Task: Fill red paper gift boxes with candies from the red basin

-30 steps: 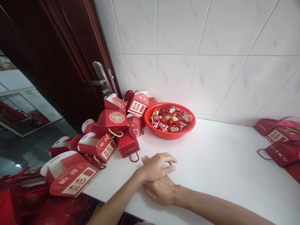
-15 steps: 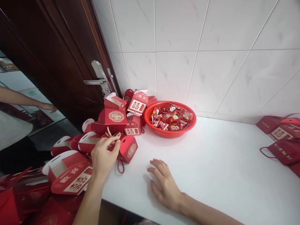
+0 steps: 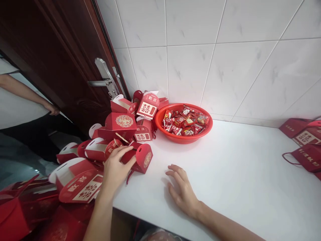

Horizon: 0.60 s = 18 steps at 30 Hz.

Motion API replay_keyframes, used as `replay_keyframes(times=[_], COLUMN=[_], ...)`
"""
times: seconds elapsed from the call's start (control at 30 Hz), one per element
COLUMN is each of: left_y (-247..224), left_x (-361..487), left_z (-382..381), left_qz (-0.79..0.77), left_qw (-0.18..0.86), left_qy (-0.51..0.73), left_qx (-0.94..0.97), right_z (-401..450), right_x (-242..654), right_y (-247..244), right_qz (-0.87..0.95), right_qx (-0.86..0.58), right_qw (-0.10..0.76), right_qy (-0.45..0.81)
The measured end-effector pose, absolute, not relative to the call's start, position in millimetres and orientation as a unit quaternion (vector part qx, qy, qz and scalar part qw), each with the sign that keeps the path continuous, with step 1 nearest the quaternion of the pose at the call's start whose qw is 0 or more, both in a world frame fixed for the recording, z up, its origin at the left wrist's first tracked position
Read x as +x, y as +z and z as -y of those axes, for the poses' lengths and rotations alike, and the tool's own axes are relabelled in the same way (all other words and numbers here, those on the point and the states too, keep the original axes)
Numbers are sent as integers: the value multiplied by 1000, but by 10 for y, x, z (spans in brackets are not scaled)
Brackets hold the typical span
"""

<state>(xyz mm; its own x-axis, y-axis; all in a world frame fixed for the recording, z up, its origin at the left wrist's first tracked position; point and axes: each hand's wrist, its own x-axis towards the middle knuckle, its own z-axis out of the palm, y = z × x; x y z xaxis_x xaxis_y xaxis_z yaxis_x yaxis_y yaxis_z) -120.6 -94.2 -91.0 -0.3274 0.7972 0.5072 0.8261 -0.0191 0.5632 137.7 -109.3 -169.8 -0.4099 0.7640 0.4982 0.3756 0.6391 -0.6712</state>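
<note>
My left hand (image 3: 116,172) grips a small red candy box (image 3: 145,160) by its near edge, thumb and fingers closed on the card. The box's top is open, with a round hole in its raised flap and a dark red cord hanging beneath. My right hand (image 3: 182,189) hovers low over the white table (image 3: 225,167), fingers spread and holding nothing. Beyond both hands, a red plastic basket (image 3: 184,138) holds several wrapped sweets (image 3: 189,122). Open red boxes crowd the left side, among them a large one with white lettering panels (image 3: 82,189).
More red boxes (image 3: 147,107) are stacked against the tiled wall (image 3: 190,70). Finished-looking red boxes with cord handles (image 3: 304,157) sit at the far right. A dark wooden door (image 3: 62,50) with a metal handle stands at left; beyond it is another person's hand (image 3: 51,108).
My left hand has drawn the candy box slightly right, away from the pile, and its opening shows more. My right hand has shifted slightly right. The person beyond the door has moved.
</note>
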Motion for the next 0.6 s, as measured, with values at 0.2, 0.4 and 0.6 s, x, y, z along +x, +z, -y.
replay_keyframes(times=[0.2,0.4,0.6], left_y=[-897,-832,-827], left_x=[-686,-190,-38], left_z=[819,637,528], left_qz=[569,486,459], left_qw=[-150,-261,-314], left_qy=[-451,-443,-413], left_qx=[-671,-707,-721], right_z=[876,791,826], right_x=[1519,1691,1777], right_y=[-1448,-962,-755], right_qz=[767,830,872], right_qx=[-396,-398,-356], right_qw=[482,390,325], right_qy=[150,19,86])
